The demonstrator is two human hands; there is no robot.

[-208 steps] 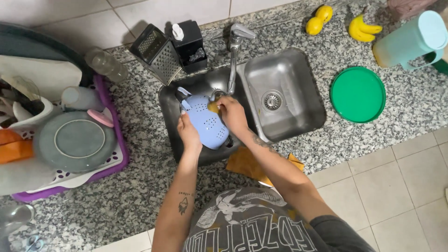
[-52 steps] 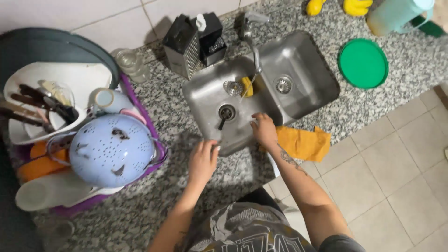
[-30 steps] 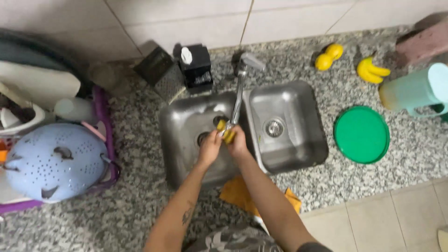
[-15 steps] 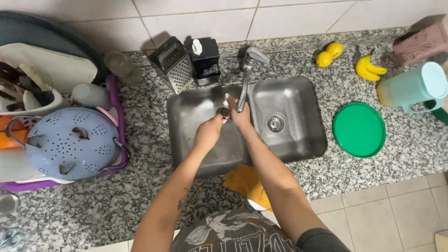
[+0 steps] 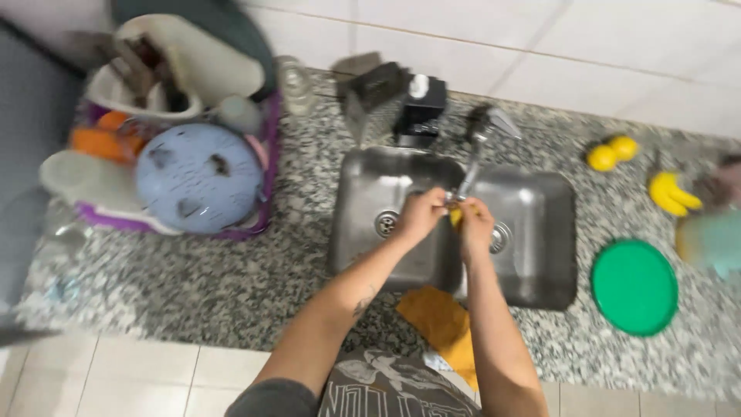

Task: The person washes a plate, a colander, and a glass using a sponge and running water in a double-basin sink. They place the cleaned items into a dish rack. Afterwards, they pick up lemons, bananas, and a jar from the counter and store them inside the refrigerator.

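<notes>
**Two hands are squeezing a yellow sponge under the tap**

The left hand (image 5: 421, 216) and the right hand (image 5: 475, 225) are meeting over the middle of the double sink (image 5: 540, 286), just under the faucet (image 5: 472, 166). A small yellow sponge (image 5: 457, 217) is peeking out between them. The right hand is curling closed around it. The left hand is curling too, touching the sponge or the tap; the blur is hiding which.

The sponge is probably soft, light and wet, so it is likely squashing easily and slipping a bit. Gripping it around the middle looks best.

The steel walls are closing in at 3 and 9 o'clock, and the faucet is standing at 12. An orange cloth (image 5: 440, 324) is hanging at 6 o'clock. Open room is lying straight up. A blue colander (image 5: 202, 179) is resting at 9 o'clock, and a green plate (image 5: 634, 287) at 3.
</notes>
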